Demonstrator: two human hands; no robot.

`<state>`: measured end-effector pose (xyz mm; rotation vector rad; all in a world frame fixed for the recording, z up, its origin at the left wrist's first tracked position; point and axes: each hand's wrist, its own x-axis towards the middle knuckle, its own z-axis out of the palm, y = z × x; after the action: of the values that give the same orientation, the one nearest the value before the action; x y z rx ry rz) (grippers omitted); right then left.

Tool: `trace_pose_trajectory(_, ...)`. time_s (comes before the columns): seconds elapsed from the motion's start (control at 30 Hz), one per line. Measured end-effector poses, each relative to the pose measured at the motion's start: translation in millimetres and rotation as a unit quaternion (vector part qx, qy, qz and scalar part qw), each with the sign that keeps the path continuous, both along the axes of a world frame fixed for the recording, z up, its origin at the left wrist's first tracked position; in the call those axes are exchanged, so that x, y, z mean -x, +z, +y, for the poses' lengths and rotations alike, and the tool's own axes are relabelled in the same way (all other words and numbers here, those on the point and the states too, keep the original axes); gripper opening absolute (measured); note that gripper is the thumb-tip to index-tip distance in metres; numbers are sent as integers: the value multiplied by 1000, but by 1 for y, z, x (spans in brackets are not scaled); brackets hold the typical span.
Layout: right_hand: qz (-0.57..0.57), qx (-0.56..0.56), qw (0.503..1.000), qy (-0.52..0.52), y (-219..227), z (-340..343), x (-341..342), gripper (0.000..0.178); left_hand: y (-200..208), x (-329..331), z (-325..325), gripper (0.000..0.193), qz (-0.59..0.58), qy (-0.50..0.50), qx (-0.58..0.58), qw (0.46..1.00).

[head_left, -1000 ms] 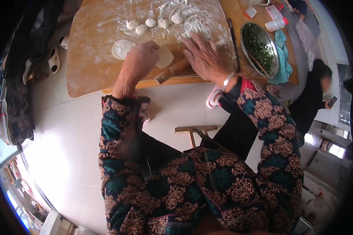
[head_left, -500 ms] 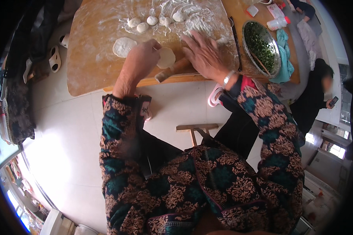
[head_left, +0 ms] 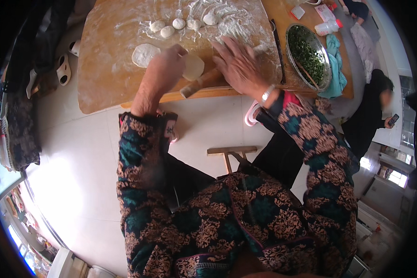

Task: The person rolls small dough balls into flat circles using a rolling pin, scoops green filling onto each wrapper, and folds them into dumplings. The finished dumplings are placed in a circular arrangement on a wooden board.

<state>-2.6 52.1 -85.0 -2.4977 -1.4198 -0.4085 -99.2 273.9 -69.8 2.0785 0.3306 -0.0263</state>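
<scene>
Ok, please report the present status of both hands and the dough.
Left hand at edge of thin dough round, exact grip hidden. Right hand spread over rolling pin. Possible obstacle: floured second round, close beside left hand.

Beneath me spreads a pale tiled floor (head_left: 97, 153), its thin joints faint; on my left a broad white glare (head_left: 60, 190) lies over it, washing the tiles out (I can hardly make out a seam there); beyond the glare a narrow dark strip (head_left: 42, 211) runs along the floor; before me stands a wooden table (head_left: 106, 78), its brown top floured in patches; nearer me a wooden crosspiece (head_left: 231, 150) shows low down; far to my right a bright patch (head_left: 397, 178) glows, window or reflection I cannot tell.
</scene>
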Motion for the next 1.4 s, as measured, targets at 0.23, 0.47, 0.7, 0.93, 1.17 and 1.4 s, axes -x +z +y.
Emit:
trace_pose_trajectory(0.23, 19, -33, 997, -63, 1, 78, -41, 58, 1, -15, -7, 27, -140, -39, -199, 969)
trace_pose_trajectory(0.47, -18, -7, 1000, 2, -9, -14, 9, 53, -2, -4, 4, 28, -21, 45, 65, 997)
trace_pose_trajectory(0.7, -3, -81, 993, -84, 1, 91, -40, 56, 4, -1, -14, 19, -147, 9, -250, 957)
trace_pose_trajectory(0.93, 45, -45, 998, -29, -4, 1, 13, 57, 9, 4, 7, 13, -91, 24, -284, 954)
trace_pose_trajectory(1.17, 83, -26, 996, -12, 16, -7, 29, 55, 34, -4, 7, 35, -185, 23, -338, 923)
trace_pose_trajectory(1.4, 186, -14, 975, 117, 31, -25, 6, 50, 44, -38, 1, 35, -102, 9, -302, 948)
